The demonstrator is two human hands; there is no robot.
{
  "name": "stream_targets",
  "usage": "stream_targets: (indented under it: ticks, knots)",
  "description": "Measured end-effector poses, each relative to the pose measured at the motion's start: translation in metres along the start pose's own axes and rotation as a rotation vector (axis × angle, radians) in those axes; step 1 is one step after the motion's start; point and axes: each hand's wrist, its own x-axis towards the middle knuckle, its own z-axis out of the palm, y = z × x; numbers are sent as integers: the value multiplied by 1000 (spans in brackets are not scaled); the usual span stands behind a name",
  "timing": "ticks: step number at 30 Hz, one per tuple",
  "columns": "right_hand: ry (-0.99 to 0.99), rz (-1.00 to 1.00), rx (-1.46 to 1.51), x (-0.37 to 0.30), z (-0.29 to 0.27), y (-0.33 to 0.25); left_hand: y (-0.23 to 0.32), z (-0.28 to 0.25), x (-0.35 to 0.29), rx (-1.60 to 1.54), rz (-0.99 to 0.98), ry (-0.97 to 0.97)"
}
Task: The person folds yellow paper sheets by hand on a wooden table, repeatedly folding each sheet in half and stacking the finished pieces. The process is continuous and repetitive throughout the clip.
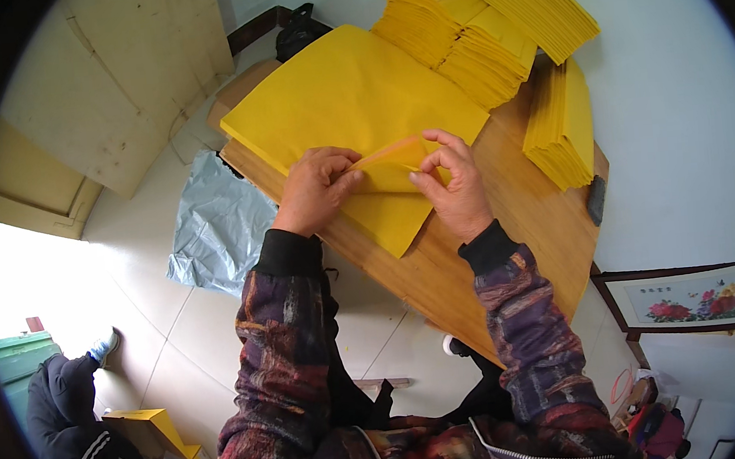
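In front of me, both hands pinch a thin yellow sheet (391,178) along a raised, folded edge. My left hand (316,190) grips its left end between thumb and fingers. My right hand (458,188) is closed on the right end with thumb and forefinger, the other fingers curled. A lower flap (389,223) of yellow material hangs toward the table's near edge below my hands. Just beyond them lies a wide stack of flat yellow sheets (342,92) on the wooden table (530,241). Whether the sheet is paper or cloth I cannot tell.
Folded yellow bundles (465,42) are piled at the far right, another bundle (559,125) beside them. A grey plastic bag (218,221) hangs by the table's left edge. At lower left another person (65,422) in dark clothes bends near yellow pieces (153,427). A framed flower picture (697,297) is at right.
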Motion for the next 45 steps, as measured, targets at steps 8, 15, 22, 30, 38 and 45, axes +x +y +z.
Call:
stream_targets:
  ticks: [8,15,22,30,38,45]
  knots:
    - [-110,71,94,5,-5,5,-3,2,0,28,53,49]
    - [-138,111,133,9,-7,8,-4,1,0,21,60,38]
    - [-216,119,125,13,-11,8,-2,1,-1,24,53,39]
    - [-209,140,174,17,-9,9,-1,-4,0,64,78,-37]
    - [-214,73,110,18,-11,7,2,-4,-1,102,50,-43]
    - [-172,48,91,20,-5,8,1,-2,-2,130,99,-9]
